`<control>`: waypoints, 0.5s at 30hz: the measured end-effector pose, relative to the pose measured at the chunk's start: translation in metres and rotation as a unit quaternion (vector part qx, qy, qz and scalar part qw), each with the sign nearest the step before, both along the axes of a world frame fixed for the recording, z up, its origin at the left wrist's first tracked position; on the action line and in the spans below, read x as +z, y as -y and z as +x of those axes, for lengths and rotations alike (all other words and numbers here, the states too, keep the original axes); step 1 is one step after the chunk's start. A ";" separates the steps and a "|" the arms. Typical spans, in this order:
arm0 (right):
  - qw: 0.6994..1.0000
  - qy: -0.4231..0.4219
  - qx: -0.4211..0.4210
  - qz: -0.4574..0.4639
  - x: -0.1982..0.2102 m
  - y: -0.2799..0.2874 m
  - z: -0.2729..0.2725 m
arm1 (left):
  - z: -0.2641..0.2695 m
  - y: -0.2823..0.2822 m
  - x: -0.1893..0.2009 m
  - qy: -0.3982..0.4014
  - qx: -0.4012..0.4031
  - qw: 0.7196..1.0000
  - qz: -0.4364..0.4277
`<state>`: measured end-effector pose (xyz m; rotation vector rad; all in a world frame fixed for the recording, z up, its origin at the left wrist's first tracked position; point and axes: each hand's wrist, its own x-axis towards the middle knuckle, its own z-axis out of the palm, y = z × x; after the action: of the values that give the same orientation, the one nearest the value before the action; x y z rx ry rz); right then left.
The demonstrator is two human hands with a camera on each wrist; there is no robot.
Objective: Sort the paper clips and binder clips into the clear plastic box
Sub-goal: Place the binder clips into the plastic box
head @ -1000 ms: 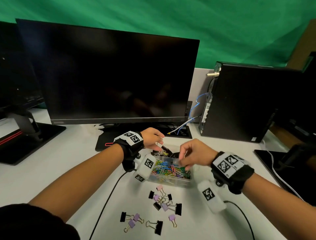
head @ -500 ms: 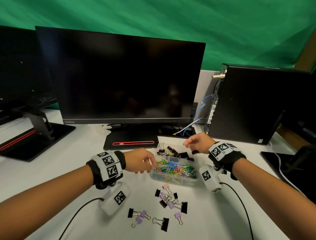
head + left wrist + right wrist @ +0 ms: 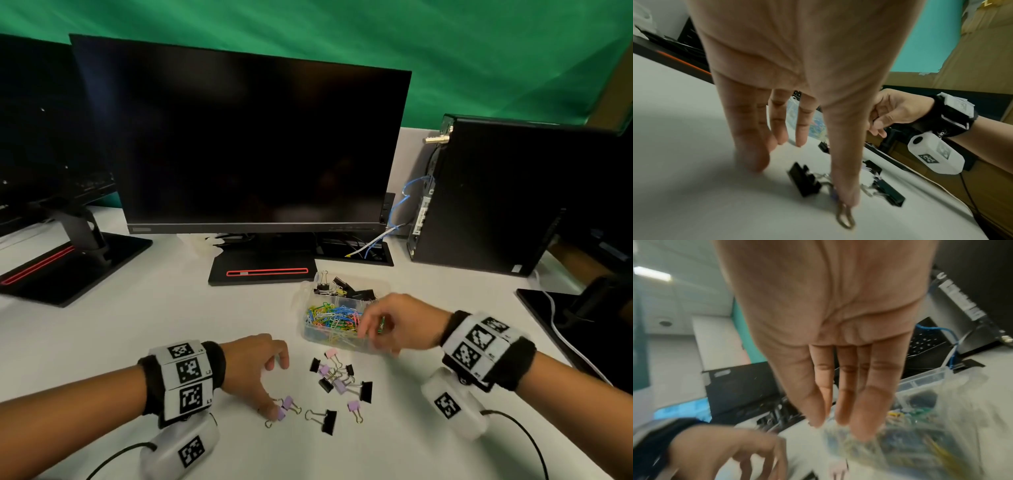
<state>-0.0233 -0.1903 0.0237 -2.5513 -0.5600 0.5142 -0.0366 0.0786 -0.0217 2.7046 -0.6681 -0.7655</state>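
Observation:
The clear plastic box [image 3: 310, 337] holds coloured paper clips [image 3: 330, 317] in its near compartment and black binder clips [image 3: 356, 293] in the far one. Loose black and purple binder clips [image 3: 339, 380] lie on the table in front of it. My left hand [image 3: 274, 387] is low over the table with its fingers straight, and its thumb tip presses on a purple binder clip [image 3: 281, 413] whose wire loop [image 3: 844, 217] sticks out past the thumb. My right hand [image 3: 376, 337] hovers over the box's near right corner, fingers relaxed and holding nothing.
A black monitor [image 3: 260, 147] on its stand base [image 3: 263, 270] rises behind the box. A black computer tower [image 3: 507, 198] stands at the right with cables [image 3: 376, 243] beside it. A second monitor base [image 3: 68, 267] sits at the left.
My left hand has come back from beside the box down to the loose clips nearest me. My right hand has moved from behind the box to over its near right corner.

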 end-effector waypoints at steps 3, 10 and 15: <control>0.989 0.021 0.060 -0.130 -0.009 -0.012 -0.025 | -0.009 0.006 -0.003 0.000 -0.001 1.000 -0.022; 0.985 0.008 0.056 -0.166 -0.050 -0.025 -0.031 | -0.019 0.028 -0.006 0.023 0.015 0.998 -0.053; 0.993 -0.002 0.031 -0.114 -0.063 -0.040 -0.025 | -0.021 0.042 -0.012 0.023 0.000 1.000 -0.019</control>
<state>-0.0486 -0.1498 -0.0393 -2.7541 -0.6120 0.6388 -0.0573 0.0366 -0.0342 2.6954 -0.6865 -0.6873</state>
